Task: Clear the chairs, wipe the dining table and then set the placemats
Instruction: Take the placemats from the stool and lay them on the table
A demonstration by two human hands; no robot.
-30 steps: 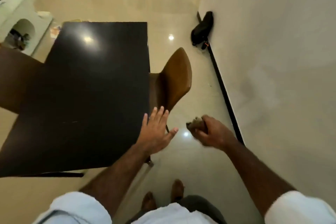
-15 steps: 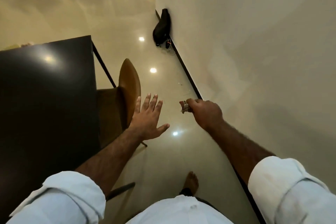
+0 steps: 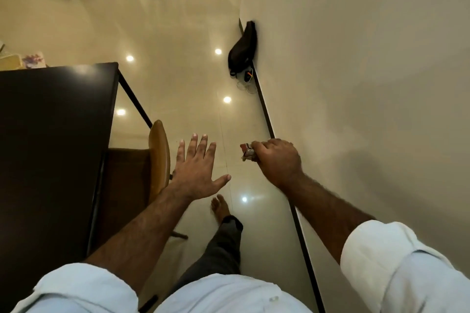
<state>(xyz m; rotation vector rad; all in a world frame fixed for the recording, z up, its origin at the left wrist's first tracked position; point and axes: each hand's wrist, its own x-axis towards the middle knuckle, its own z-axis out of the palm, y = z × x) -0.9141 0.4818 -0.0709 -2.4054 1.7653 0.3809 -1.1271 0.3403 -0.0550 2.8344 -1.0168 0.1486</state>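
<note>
1. Dining table [image 3: 50, 134] had a dark top, and a tan chair [image 3: 159, 155] was tucked in at its right edge.
2. Left hand [image 3: 195, 173] hovered right of the table, just past the chair back, fingers straight and spread wide, holding nothing.
3. Right hand [image 3: 277, 162] was farther right of the table, fingers curled round a small crumpled wad [image 3: 246, 152].
4. Black bag [image 3: 243, 48] lay beyond the table's far right corner, well apart.

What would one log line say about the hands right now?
left hand: open, near chair | right hand: grips small crumpled item

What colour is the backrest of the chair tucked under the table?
Tan-brown backrest, seen edge-on in the head view.
</note>
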